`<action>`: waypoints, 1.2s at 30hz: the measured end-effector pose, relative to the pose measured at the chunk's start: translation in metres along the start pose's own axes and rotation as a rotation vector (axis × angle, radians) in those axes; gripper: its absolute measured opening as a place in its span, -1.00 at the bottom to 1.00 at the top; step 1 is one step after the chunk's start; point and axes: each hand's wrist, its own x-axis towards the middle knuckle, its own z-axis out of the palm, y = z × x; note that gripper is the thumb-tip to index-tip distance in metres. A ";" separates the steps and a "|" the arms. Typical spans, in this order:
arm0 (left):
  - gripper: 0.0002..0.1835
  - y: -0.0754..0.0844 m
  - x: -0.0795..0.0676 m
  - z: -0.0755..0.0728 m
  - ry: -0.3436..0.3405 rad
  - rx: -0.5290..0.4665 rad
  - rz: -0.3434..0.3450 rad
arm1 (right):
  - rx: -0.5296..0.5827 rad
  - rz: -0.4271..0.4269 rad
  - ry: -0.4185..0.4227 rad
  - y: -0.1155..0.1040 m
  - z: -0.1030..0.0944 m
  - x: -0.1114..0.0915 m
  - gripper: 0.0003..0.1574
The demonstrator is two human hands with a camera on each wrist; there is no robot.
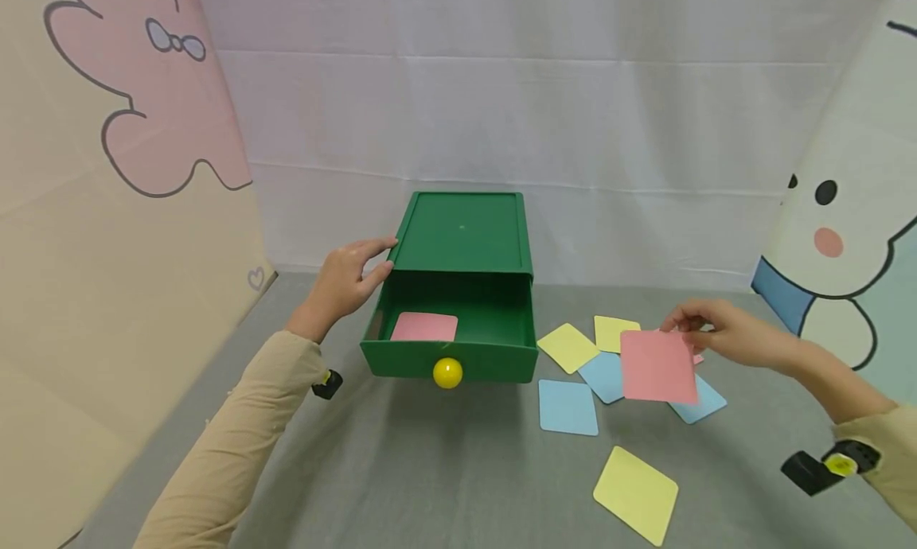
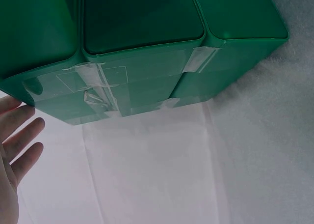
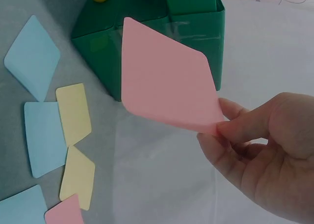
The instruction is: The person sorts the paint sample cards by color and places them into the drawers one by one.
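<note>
A green drawer unit [image 1: 464, 231] stands on the grey cloth with its top drawer [image 1: 494, 362] pulled out. The drawer has a round yellow knob [image 1: 447, 373], and a pink card [image 1: 424, 327] lies inside at the left. My left hand [image 1: 344, 282] touches the unit's upper left side with extended fingertips. Between thumb and fingers, my right hand [image 1: 734, 334] pinches another pink card [image 1: 657, 366] by its edge, raised over the scattered cards. In the right wrist view this card [image 3: 167, 76] partly covers the unit. Clear tape [image 2: 100, 81] runs across the unit's side.
Right of the drawer lie yellow cards [image 1: 568, 348] and blue cards [image 1: 568, 407], some overlapping. One yellow card [image 1: 636, 495] lies nearer the front. A mostly hidden pink card [image 3: 66, 211] lies among them. A white cloth [image 1: 609, 119] hangs behind, with cartoon-printed panels at both sides.
</note>
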 end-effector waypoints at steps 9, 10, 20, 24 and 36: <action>-0.60 0.001 0.000 0.001 -0.007 -0.005 -0.010 | -0.004 0.030 0.090 -0.040 -0.014 0.027 -0.73; -0.60 0.001 0.001 0.001 -0.008 -0.005 -0.013 | -0.009 0.022 0.099 -0.043 -0.015 0.029 -0.72; -0.60 0.003 0.002 0.001 -0.008 -0.011 -0.010 | -0.006 -0.027 0.122 -0.066 -0.021 0.050 -0.70; -0.60 0.002 0.002 0.001 -0.006 -0.008 -0.011 | -0.011 -0.037 0.124 -0.081 -0.024 0.060 -0.71; -0.60 0.001 0.001 0.002 -0.018 -0.007 -0.008 | -0.081 -0.093 0.157 -0.121 -0.027 0.082 -0.67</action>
